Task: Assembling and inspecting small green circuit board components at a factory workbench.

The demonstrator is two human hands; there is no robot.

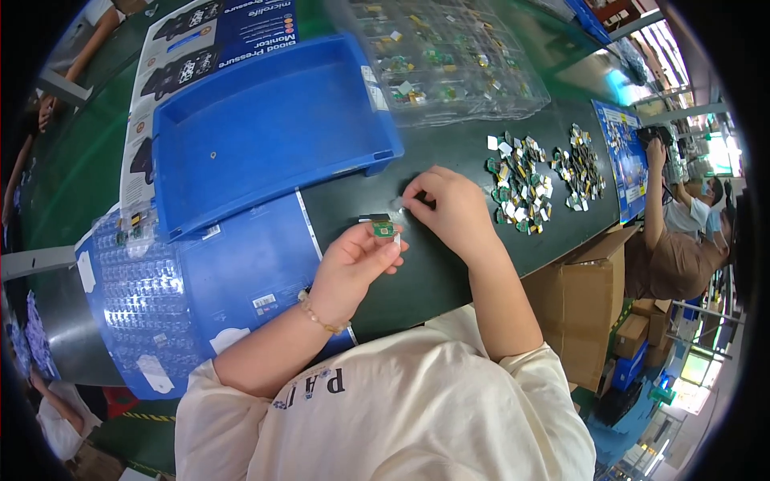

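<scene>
A small green circuit board (384,229) with a dark strip along its far edge is pinched between the thumb and fingers of my left hand (350,263). A white tab shows beside my left thumb. Just to the right and slightly farther off, my right hand (455,212) has its thumb and forefinger pressed together. A small translucent piece (398,204) shows at those fingertips, apart from the board; its kind is too small to make out. Both hands are above the dark green tabletop (425,276).
A blue bin (265,132) with a tiny ring-shaped bit inside stands at left, near a clear blister tray (148,297). Stacked clear trays (449,64) hold boards at the back. Two heaps of small boards (520,180) lie right. A cardboard box (581,309) stands beside the table; another person (678,248) sits beyond.
</scene>
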